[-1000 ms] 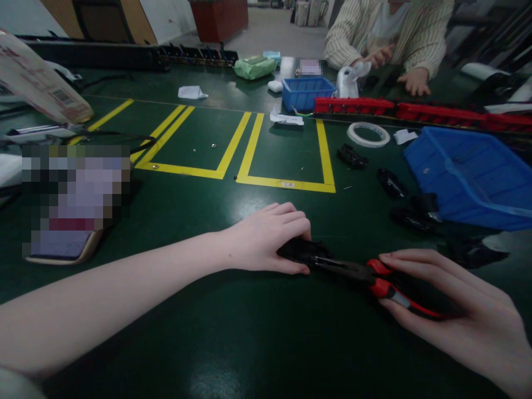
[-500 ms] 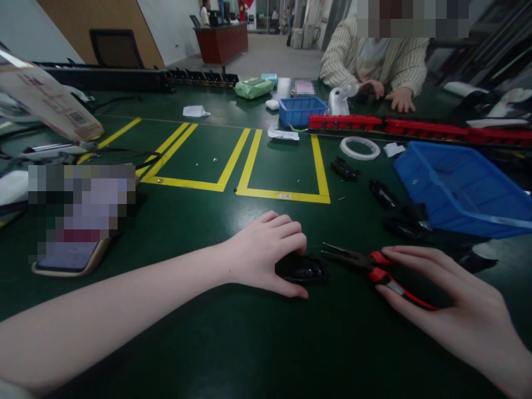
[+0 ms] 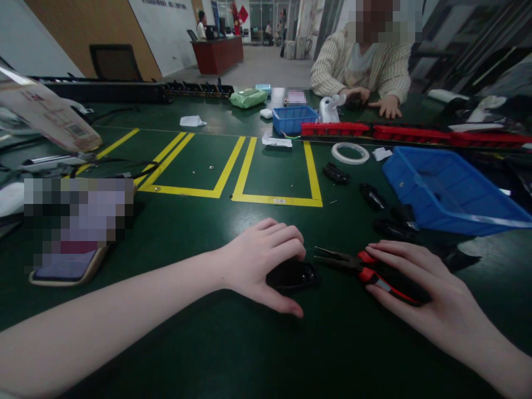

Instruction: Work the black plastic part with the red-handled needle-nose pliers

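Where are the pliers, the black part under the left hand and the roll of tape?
pliers (image 3: 349,260), head view, dark metal just ahead of the red handles.
black part (image 3: 301,275), head view, its uncovered right end.
roll of tape (image 3: 350,162), head view, near side of the ring.

dim overhead light, soft glare on green table (image 3: 233,354), wide-angle bending at edges
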{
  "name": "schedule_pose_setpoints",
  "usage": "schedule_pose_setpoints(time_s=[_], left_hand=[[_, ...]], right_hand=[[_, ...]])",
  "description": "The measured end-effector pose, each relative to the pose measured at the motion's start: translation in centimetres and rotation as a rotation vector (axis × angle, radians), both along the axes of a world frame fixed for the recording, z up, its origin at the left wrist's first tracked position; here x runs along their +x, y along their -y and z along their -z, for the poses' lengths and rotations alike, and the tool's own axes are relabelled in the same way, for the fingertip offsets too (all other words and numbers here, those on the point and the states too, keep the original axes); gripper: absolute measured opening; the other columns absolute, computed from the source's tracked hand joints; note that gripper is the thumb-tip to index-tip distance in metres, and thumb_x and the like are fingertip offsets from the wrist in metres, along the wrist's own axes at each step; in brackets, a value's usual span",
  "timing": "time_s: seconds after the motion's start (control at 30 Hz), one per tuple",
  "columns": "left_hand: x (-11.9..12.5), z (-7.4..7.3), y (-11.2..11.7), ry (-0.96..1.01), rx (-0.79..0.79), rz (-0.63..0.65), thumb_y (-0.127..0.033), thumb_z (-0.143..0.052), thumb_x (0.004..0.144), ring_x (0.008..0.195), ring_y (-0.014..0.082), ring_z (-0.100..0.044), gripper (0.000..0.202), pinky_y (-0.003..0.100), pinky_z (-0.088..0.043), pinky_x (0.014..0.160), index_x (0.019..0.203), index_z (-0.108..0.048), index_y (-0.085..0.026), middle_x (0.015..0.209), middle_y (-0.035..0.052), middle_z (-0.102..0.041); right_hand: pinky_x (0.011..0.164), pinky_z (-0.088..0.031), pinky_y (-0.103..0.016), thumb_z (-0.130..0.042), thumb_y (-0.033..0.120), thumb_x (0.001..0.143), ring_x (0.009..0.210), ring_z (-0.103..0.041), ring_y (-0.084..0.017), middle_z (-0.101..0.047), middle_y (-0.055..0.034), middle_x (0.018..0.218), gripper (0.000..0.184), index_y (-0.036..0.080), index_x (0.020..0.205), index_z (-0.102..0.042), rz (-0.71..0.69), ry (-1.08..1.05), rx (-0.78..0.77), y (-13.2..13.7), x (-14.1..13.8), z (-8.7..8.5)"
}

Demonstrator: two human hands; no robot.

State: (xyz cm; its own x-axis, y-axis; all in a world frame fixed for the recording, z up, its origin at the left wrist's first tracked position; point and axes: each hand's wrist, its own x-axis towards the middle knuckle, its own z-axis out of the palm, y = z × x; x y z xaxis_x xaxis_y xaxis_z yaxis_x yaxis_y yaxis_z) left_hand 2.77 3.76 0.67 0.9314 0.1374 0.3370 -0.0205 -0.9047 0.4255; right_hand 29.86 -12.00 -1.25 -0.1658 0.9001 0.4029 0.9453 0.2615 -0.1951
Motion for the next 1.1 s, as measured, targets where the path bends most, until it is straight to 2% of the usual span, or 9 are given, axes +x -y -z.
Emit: schedule_pose_setpoints(time_s=[0.13, 0.27, 0.37, 0.53, 0.67, 0.8, 0.93, 1.1], left_hand=[[0.0, -0.1, 0.0, -0.037, -0.010, 0.168, -0.054, -0.067, 0.078, 0.113, 0.0226, -0.054, 0.068, 0.031, -0.042, 0.090, 0.127, -0.047, -0.012, 0.133, 0.0135, -0.053], [0.1, -0.3, 0.1, -0.118, 0.002, 0.244, -0.050, -0.064, 0.082, 0.117, 0.0230, -0.052, 0.068, 0.033, -0.041, 0.093, 0.137, -0.041, -0.016, 0.146, 0.0079, -0.044], [0.1, -0.5, 0.1, -0.148, -0.003, 0.253, -0.046, -0.061, 0.084, 0.114, 0.0218, -0.052, 0.066, 0.033, -0.041, 0.090, 0.139, -0.039, -0.017, 0.147, 0.0047, -0.043], [0.1, -0.3, 0.1, -0.142, 0.006, 0.232, -0.042, -0.057, 0.086, 0.106, 0.0210, -0.056, 0.064, 0.033, -0.043, 0.085, 0.140, -0.038, -0.014, 0.145, 0.0071, -0.046], [0.0, -0.2, 0.1, -0.086, 0.007, 0.187, -0.040, -0.057, 0.086, 0.109, 0.0216, -0.056, 0.060, 0.032, -0.044, 0.086, 0.137, -0.040, -0.014, 0.138, 0.0110, -0.051], [-0.2, -0.1, 0.2, -0.065, 0.015, 0.157, -0.041, -0.058, 0.085, 0.112, 0.0216, -0.056, 0.058, 0.031, -0.046, 0.085, 0.134, -0.042, -0.014, 0.134, 0.0122, -0.053], [-0.2, 0.0, 0.2, -0.070, 0.021, 0.153, -0.037, -0.056, 0.087, 0.104, 0.0192, -0.059, 0.051, 0.028, -0.048, 0.080, 0.130, -0.044, -0.014, 0.129, 0.0112, -0.054], [-0.3, 0.0, 0.2, -0.045, 0.043, 0.121, -0.038, -0.053, 0.088, 0.096, 0.0180, -0.060, 0.046, 0.027, -0.049, 0.073, 0.128, -0.044, -0.016, 0.124, 0.0106, -0.056]], right_hand=[[0.091, -0.051, -0.049, -0.058, 0.040, 0.084, 0.114, -0.055, -0.028, -0.057, -0.0081, 0.124, 0.040, 0.028, 0.123, -0.055, 0.033, -0.035, -0.026, -0.2, 0.2, 0.0], [0.095, -0.048, -0.051, -0.057, 0.046, 0.084, 0.119, -0.052, -0.029, -0.055, -0.0059, 0.129, 0.043, 0.032, 0.124, -0.054, 0.069, -0.081, -0.062, -0.2, 0.5, 0.5], [0.097, -0.045, -0.053, -0.054, 0.053, 0.084, 0.123, -0.049, -0.030, -0.051, -0.0058, 0.134, 0.052, 0.034, 0.132, -0.047, 0.090, -0.074, -0.074, -0.2, 0.7, 1.0], [0.091, -0.047, -0.051, -0.051, 0.061, 0.082, 0.118, -0.051, -0.032, -0.051, -0.0122, 0.131, 0.067, 0.026, 0.138, -0.039, 0.103, 0.042, -0.122, -0.3, 0.8, 1.0], [0.082, -0.049, -0.045, -0.048, 0.059, 0.085, 0.106, -0.057, -0.029, -0.056, -0.0130, 0.119, 0.058, 0.022, 0.130, -0.046, 0.090, 0.125, -0.071, -0.4, 0.6, 0.5], [0.077, -0.047, -0.043, -0.050, 0.059, 0.084, 0.099, -0.058, -0.028, -0.059, -0.0121, 0.110, 0.052, 0.020, 0.119, -0.052, 0.097, 0.166, 0.002, -0.3, 0.3, 0.2], [0.074, -0.045, -0.045, -0.054, 0.062, 0.080, 0.095, -0.058, -0.032, -0.058, -0.0147, 0.107, 0.055, 0.018, 0.113, -0.054, 0.152, 0.191, 0.046, 0.1, 0.1, -0.1], [0.073, -0.043, -0.049, -0.054, 0.051, 0.083, 0.094, -0.059, -0.036, -0.059, -0.0161, 0.106, 0.042, 0.021, 0.112, -0.051, 0.170, 0.225, 0.121, 0.4, -0.4, -0.7]])
